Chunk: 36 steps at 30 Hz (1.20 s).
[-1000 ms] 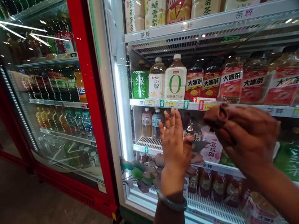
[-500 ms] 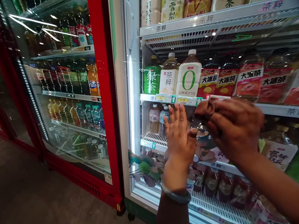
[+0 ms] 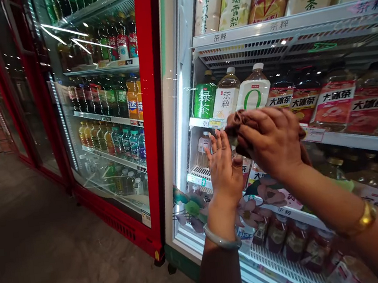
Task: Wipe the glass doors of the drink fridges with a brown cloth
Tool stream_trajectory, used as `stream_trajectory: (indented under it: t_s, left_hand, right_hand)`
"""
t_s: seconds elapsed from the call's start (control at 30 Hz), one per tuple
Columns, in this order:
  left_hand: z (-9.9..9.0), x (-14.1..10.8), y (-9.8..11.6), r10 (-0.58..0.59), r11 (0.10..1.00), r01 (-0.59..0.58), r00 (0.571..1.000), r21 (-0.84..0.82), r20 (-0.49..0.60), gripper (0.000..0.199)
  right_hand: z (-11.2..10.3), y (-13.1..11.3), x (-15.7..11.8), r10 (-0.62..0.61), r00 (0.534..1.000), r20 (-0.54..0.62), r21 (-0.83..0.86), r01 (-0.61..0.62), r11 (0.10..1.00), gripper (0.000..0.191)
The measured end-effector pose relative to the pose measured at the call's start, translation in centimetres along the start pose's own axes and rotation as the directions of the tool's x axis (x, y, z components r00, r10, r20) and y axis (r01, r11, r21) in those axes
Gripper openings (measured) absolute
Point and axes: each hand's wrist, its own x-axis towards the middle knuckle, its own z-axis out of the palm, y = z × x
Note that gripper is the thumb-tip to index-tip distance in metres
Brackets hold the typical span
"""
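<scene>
My left hand (image 3: 226,169) is raised with fingers stretched out, its palm toward the glass door (image 3: 177,161) of a lit drinks fridge; it appears to rest on the pane. A grey-green bangle circles that wrist. Just to its right, my right hand (image 3: 273,142) is closed around a crumpled brown cloth (image 3: 235,124), held at the glass; part of the cloth is hidden by the fingers. A gold bracelet shows on the right wrist. Behind the hands stand a bottle with a green "0" label (image 3: 252,90) and a clear bottle with a pale label (image 3: 203,146).
Flower decals (image 3: 253,211) run across the lower glass. Shelves hold rows of tea bottles, including red-labelled ones (image 3: 335,96). A red-framed fridge (image 3: 154,95) with more drinks stands at the left, beside the dark floor (image 3: 67,248).
My right hand has moved left with the cloth, closer to my left hand and in front of the price strip. The view has turned left, so the fridges sit further right.
</scene>
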Motion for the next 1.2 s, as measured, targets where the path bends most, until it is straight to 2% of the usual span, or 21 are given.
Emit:
stream_trajectory:
  t_s: [0.13,0.2,0.3,0.33,0.37,0.4,0.47,0.57,0.67,0.8,0.87,0.93,0.97,1.03,1.1,1.2]
  left_hand:
    - [0.1,-0.1,-1.8,0.009,0.999,-0.010,1.000,-0.047,-0.008,0.081]
    - [-0.2,-0.1,-2.5,-0.010,0.998,0.008,0.999,-0.063,-0.041,0.082]
    - [-0.8,0.1,-2.8,-0.065,0.997,0.061,0.994,-0.055,-0.085,0.086]
    - [-1.0,0.1,-2.6,-0.072,0.997,0.068,0.993,-0.045,-0.092,0.087]
    - [-1.1,0.2,-2.5,-0.068,0.997,0.065,0.993,-0.033,-0.092,0.088]
    - [-1.2,0.2,-2.2,-0.056,0.998,0.054,0.995,-0.018,-0.084,0.088]
    - [-1.3,0.2,-1.6,-0.023,1.000,0.024,0.998,0.011,-0.060,0.088]
    - [-1.1,0.1,-1.0,0.004,1.000,-0.004,1.000,0.028,-0.005,0.086]
    - [-0.5,-0.1,-1.0,0.024,0.999,-0.025,0.999,0.030,0.045,0.087]
    - [0.5,-0.5,-1.6,0.042,0.998,-0.044,0.998,0.051,0.050,0.090]
    - [0.8,-0.6,-1.7,0.023,0.997,-0.026,0.999,0.073,0.037,0.091]
    - [0.8,-0.6,-1.3,0.029,0.995,-0.033,0.998,0.090,0.047,0.091]
    - [0.8,-0.5,-1.0,0.046,0.995,-0.051,0.997,0.091,0.059,0.090]
    - [0.6,-0.4,-0.2,0.085,0.993,-0.092,0.992,0.080,0.093,0.087]
    - [0.6,-0.4,0.6,0.105,0.992,-0.113,0.986,0.057,0.127,0.083]
    - [1.4,-0.7,1.5,0.121,0.991,-0.129,0.976,0.033,0.181,0.081]
  right_hand:
    - [-0.2,-3.5,-4.4,-0.142,0.986,0.084,0.118,0.132,0.984,0.019]
    - [0.1,-3.8,-4.9,-0.261,0.958,0.121,0.161,0.240,0.957,0.025]
    - [0.7,-2.1,-2.4,-0.496,0.857,0.138,0.198,0.467,0.862,0.031]
    - [1.0,-1.1,-0.9,-0.541,0.828,0.146,0.191,0.513,0.837,0.032]
    - [1.3,-0.1,0.8,-0.551,0.819,0.161,0.173,0.527,0.832,0.034]
    - [1.7,0.9,2.6,-0.525,0.834,0.173,0.148,0.505,0.851,0.034]
    - [2.3,2.6,5.8,-0.401,0.903,0.152,0.118,0.386,0.915,0.034]
    - [2.8,4.0,7.8,-0.205,0.977,0.066,0.173,0.191,0.966,0.032]
    - [2.3,3.6,5.1,-0.155,0.986,0.066,0.165,0.143,0.976,0.029]
    - [0.8,1.7,0.3,-0.320,0.935,0.151,0.156,0.298,0.942,0.029]
    - [0.1,2.0,0.1,-0.418,0.892,0.171,0.192,0.386,0.902,0.033]
    - [-0.6,3.9,1.3,-0.487,0.856,0.172,0.194,0.455,0.869,0.034]
    - [-1.0,5.3,2.0,-0.496,0.853,0.165,0.163,0.472,0.866,0.033]
    - [-2.0,8.0,2.5,-0.445,0.887,0.120,0.038,0.444,0.895,0.031]
    - [-3.3,9.8,1.3,-0.343,0.938,0.053,-0.086,0.346,0.934,0.028]
    - [-5.0,9.7,-2.9,-0.254,0.967,0.018,-0.114,0.255,0.960,0.021]
